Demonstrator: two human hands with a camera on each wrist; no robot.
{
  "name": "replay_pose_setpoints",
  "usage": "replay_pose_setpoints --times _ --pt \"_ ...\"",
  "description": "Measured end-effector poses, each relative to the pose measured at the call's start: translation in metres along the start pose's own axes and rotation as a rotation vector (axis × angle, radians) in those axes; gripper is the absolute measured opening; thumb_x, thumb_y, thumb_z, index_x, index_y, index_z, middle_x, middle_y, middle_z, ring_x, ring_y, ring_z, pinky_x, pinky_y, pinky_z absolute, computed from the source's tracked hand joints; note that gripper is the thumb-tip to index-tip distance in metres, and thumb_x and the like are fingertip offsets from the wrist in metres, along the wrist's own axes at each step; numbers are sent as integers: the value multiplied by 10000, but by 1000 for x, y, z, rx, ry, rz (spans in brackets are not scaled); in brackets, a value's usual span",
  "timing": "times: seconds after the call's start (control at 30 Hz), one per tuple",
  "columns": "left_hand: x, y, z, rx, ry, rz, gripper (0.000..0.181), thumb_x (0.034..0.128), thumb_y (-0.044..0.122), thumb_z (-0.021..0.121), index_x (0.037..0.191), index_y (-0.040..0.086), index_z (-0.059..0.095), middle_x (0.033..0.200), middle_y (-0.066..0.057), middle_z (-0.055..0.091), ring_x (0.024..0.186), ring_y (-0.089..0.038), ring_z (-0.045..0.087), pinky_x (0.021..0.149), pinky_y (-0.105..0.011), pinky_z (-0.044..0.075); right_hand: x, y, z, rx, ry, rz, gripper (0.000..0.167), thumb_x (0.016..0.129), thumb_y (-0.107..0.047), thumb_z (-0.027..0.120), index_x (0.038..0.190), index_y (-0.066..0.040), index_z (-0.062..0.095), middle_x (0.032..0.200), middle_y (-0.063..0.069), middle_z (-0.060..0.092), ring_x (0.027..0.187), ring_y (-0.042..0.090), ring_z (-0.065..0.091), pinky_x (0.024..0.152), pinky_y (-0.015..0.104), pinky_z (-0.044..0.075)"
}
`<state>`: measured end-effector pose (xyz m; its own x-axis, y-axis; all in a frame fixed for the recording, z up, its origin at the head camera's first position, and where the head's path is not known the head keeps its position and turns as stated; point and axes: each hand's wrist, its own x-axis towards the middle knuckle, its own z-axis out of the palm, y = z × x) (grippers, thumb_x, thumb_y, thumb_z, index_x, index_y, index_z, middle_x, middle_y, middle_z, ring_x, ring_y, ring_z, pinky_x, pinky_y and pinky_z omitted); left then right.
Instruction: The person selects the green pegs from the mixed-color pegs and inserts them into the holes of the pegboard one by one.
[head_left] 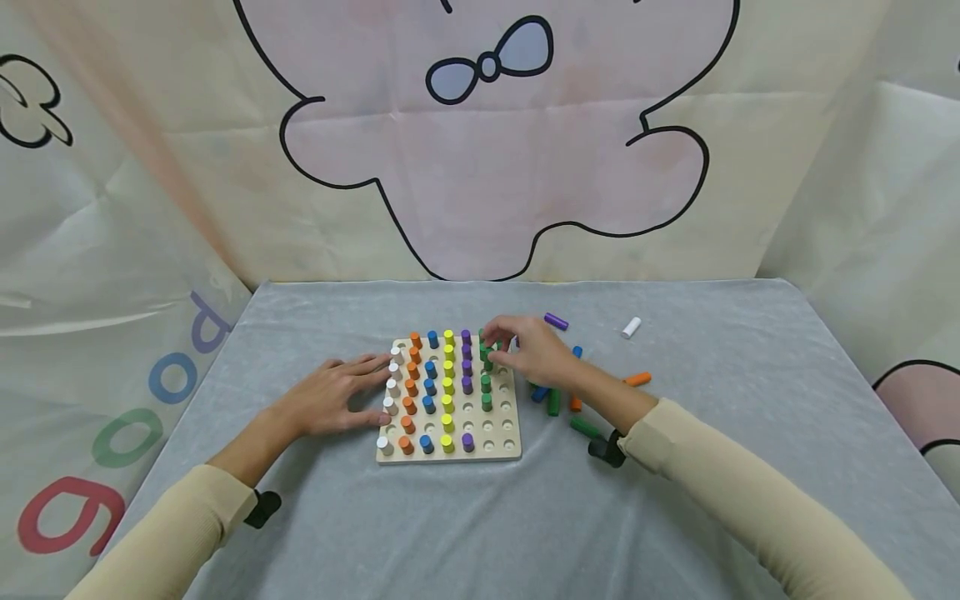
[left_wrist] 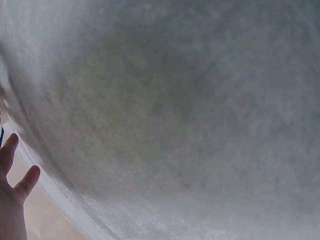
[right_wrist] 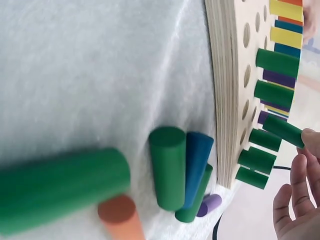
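actually, the wooden pegboard (head_left: 477, 416) lies flat on the grey cloth (head_left: 375, 533), below the centre of the head view, toward six o'clock. the right hand (head_left: 543, 354) reaches over it, with its fingertips at about one o'clock from the middle of the board. its thumb and finger are narrow together and pinch one green peg (right_wrist: 282, 129), which is tilted above the column of standing green pegs (head_left: 486, 392). the left hand (head_left: 337, 396) is at the nine o'clock edge, with its fingers spread wide and its thumb tip close to the white pegs (head_left: 392, 387).

from the white pegs toward three o'clock there stand orange pegs (head_left: 411, 387), blue pegs (head_left: 429, 387), yellow pegs (head_left: 447, 386), purple pegs (head_left: 467, 367), and then the green ones. some holes among the blue and the purple are bare.

beside the board, at three o'clock, lie a loose blue peg (head_left: 541, 394), a loose green peg (head_left: 553, 403) and a loose orange peg (head_left: 576, 404), near one another. a loose purple peg (head_left: 556, 321) is at two o'clock, and farther, between two and three o'clock, lies a loose white peg (head_left: 631, 327).
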<state>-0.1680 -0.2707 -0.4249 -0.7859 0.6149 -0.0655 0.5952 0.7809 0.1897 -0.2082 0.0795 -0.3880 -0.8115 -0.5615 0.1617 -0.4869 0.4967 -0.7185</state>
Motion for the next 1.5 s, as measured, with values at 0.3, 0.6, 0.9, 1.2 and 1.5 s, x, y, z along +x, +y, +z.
replay_pose_setpoints --times 0.3,0.6,0.9,1.2,1.5 --pt "1 1 0 -9 1 -1 852 872 698 572 1501 133 461 1594 -54 348 1444 -315 351 1024 -607 375 1 0 10 -38 -12 6 244 896 -35 730 1137 -38 695 981 16 700 830 132 589 716 283 495" --pt "0 -1 0 -2 9 10 845 881 686 574 1501 123 458 1596 -58 342 1447 -305 348 1019 -602 378 0 5 15 -55 -30 -1 243 890 -29 735 1129 -51 696 977 -1 708 809 114 596 705 279 495" --pt "0 -1 1 -6 3 -1 844 879 688 573 1499 127 462 1596 -59 342 1440 -303 361 1020 -607 376 -1 3 8 -62 -65 24 302 907 -49 719 1205 -54 671 1050 15 701 862 115 603 759 316 512" --pt "0 -1 2 -10 -3 -9 840 877 687 577 1498 132 466 1596 -57 342 1440 -312 360 1018 -614 376 -22 17 -23 -66 -51 -17 269 894 -28 718 1161 -13 681 1025 84 705 878 166 610 807 410 525" --pt "0 -2 3 1 -4 -9 842 876 700 565 1493 133 476 1593 -61 349 1435 -312 368 1015 -615 378 -62 54 -54 -109 -93 16 260 884 -2 722 1141 -33 691 981 25 727 890 147 643 790 422 510"
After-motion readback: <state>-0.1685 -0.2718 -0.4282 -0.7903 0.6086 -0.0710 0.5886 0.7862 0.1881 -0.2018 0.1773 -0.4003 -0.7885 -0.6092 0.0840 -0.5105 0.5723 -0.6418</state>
